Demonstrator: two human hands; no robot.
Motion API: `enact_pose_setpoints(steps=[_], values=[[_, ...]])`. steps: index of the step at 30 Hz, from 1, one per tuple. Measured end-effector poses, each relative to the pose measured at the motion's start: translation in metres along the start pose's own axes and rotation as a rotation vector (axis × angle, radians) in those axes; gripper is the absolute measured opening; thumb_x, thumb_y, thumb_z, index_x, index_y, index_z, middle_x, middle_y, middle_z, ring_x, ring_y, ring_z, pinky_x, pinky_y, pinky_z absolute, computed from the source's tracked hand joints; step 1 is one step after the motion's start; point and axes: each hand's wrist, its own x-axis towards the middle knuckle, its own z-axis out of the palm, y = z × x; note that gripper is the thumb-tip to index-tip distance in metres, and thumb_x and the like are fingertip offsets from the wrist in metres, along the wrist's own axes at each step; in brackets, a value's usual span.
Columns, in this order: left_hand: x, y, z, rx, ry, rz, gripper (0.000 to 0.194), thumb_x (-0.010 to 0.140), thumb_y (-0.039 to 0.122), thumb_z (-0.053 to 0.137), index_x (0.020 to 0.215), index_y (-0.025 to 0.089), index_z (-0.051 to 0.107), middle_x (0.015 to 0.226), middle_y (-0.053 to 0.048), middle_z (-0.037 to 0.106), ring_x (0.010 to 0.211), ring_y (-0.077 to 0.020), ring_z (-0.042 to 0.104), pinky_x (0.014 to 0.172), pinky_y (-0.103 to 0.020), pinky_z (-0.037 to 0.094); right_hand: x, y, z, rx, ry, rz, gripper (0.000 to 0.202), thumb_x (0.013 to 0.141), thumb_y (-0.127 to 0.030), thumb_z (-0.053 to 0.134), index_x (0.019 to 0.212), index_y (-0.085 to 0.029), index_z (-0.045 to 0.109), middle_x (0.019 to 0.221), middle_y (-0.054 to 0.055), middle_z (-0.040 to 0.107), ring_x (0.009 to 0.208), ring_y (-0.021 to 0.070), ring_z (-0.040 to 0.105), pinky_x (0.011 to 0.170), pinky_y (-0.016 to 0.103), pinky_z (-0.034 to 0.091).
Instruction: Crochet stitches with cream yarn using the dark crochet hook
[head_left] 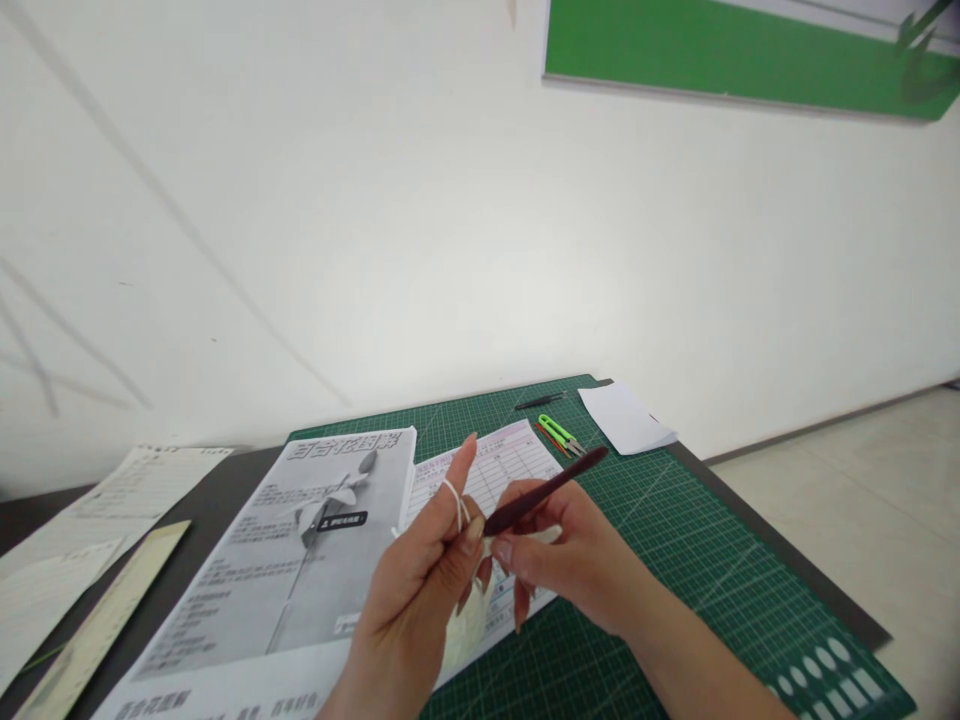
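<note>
Right now your left hand (420, 590) is raised over the printed instruction sheet (285, 560), index finger up with white yarn (454, 502) looped once around it, the other fingers curled in and pinching a small pale crocheted piece (465, 625) below. Your right hand (577, 560) is clenched in a pencil-style grip on a dark crochet hook (544, 492), its tip meeting the work next to your left thumb, handle pointing up and away to the right. Looks like you're mid-stitch: hook at the work, yarn tensioned over the finger. Next move probably needs a steady yarn-over and pull-through without letting the loop slip off that finger. A form sheet (495, 470) lies under your hands on the green cutting mat (675, 540). Green snips (559, 433) and a white folded paper (626, 418) sit well apart at the mat's far edge. No containers in view, so nothing to report inside any.
</note>
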Motion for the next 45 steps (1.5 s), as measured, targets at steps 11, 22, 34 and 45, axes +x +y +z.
enact_pose_setpoints(steps=[11, 22, 34, 45], values=[[-0.001, 0.002, 0.003, 0.098, 0.039, 0.041, 0.053, 0.085, 0.028, 0.060, 0.136, 0.033, 0.047, 0.063, 0.005, 0.044, 0.055, -0.0081, 0.036, 0.050, -0.020, 0.031, -0.002, 0.000, 0.001, -0.042, 0.019, 0.026, 0.019, 0.065, -0.024, 0.073, 0.065, -0.014, 0.058, 0.054, -0.005, 0.059, 0.041, 0.0071, 0.056, 0.039, 0.018, 0.051], [0.000, 0.002, 0.002, 0.191, 0.054, 0.085, 0.053, 0.083, 0.026, 0.062, 0.135, 0.028, 0.051, 0.062, 0.005, 0.051, 0.055, -0.0102, 0.042, 0.056, -0.022, 0.045, -0.001, 0.001, 0.001, -0.071, 0.015, 0.033, 0.012, 0.064, -0.017, 0.066, 0.064, -0.015, 0.054, 0.056, -0.005, 0.058, 0.044, 0.0076, 0.056, 0.040, 0.019, 0.052], [0.002, 0.001, -0.003, 0.260, -0.019, 0.080, 0.044, 0.085, 0.030, 0.059, 0.130, 0.027, 0.057, 0.065, 0.004, 0.049, 0.056, -0.0111, 0.042, 0.059, -0.024, 0.045, 0.002, 0.003, -0.001, 0.067, -0.049, -0.063, 0.025, 0.068, -0.022, 0.077, 0.080, -0.018, 0.056, 0.063, -0.004, 0.064, 0.049, 0.0077, 0.057, 0.038, 0.015, 0.050], [0.010, 0.001, -0.024, 0.226, -0.306, 0.093, 0.065, 0.085, 0.027, 0.062, 0.142, 0.042, 0.034, 0.078, 0.002, 0.058, 0.074, -0.0147, 0.054, 0.077, -0.031, 0.043, 0.002, 0.012, -0.001, 0.285, 0.056, -0.169, 0.014, 0.069, -0.023, 0.079, 0.074, -0.015, 0.068, 0.050, -0.003, 0.065, 0.032, 0.0056, 0.054, 0.033, 0.014, 0.049]])
